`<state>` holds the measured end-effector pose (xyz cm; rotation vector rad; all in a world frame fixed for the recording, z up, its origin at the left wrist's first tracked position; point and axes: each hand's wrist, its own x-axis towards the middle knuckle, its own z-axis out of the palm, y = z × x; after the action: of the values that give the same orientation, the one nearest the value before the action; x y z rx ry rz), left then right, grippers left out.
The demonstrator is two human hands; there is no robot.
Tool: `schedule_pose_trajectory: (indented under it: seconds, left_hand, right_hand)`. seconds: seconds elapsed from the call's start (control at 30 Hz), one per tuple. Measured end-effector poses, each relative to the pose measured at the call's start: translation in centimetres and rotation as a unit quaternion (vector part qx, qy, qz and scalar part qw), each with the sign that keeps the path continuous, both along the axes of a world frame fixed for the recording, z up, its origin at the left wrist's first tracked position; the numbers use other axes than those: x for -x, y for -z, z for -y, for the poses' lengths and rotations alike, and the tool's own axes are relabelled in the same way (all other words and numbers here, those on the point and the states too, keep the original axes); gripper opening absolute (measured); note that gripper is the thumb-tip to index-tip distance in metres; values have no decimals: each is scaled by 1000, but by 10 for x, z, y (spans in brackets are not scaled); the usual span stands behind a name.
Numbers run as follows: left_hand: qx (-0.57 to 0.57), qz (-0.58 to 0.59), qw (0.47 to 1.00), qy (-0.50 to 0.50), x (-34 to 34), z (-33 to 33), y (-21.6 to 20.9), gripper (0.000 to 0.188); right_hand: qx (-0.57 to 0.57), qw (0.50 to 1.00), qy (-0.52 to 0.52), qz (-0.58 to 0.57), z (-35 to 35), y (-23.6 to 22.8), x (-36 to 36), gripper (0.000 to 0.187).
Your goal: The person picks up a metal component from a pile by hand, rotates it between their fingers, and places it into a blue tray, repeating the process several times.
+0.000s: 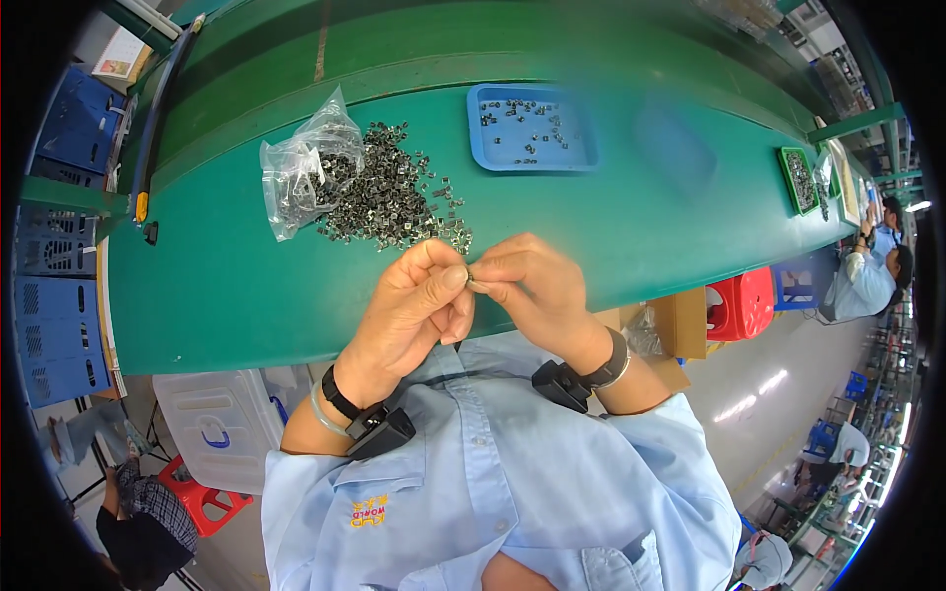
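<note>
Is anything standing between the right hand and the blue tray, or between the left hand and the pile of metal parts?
Nothing visible does. Green tabletop separates the right hand from the blue tray. The pile of metal parts starts right beyond the left hand, and the clear plastic bag lies at its left, off that line.

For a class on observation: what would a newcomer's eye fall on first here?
The heap of small metallic parts stands out first, dark and glinting on the green table, a clear plastic bag at its left edge. Nearer the wearer, the left hand and right hand meet, fingertips at a tiny piece. Beyond, right of the heap, a blue tray holds scattered pieces.
</note>
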<state>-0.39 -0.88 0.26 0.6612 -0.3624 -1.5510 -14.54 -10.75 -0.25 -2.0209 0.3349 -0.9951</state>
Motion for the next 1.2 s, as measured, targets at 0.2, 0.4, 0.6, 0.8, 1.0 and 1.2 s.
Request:
schedule_pose_trajectory:
  seconds: [0.2, 0.4, 0.6, 0.8, 1.0, 1.2]
  left_hand:
    - [-30, 61, 998, -11, 0, 2, -5, 12]
    - [-43, 105, 993, -20, 1, 6, -3, 13]
    - [-56, 98, 991, -67, -11, -2, 7, 17]
    - [-76, 76, 991, -80, -17, -11, 16, 16]
    - [-77, 64, 993, -68, -19, -10, 16, 15]
    - [-75, 58, 994, -61, -18, -7, 17, 15]
  right_hand:
    - [20, 1000, 9, -13, 2, 1, 2, 13]
    - [17, 999, 14, -27, 10, 2, 3, 13]
    - [79, 986, 131, -59, 72, -6, -3, 13]
    - [132, 952, 214, -173, 96, -6, -20, 16]
    - [171, 953, 62, -241, 55, 7, -33, 14]
    - [147, 956, 39, -253, 55, 14, -38, 13]
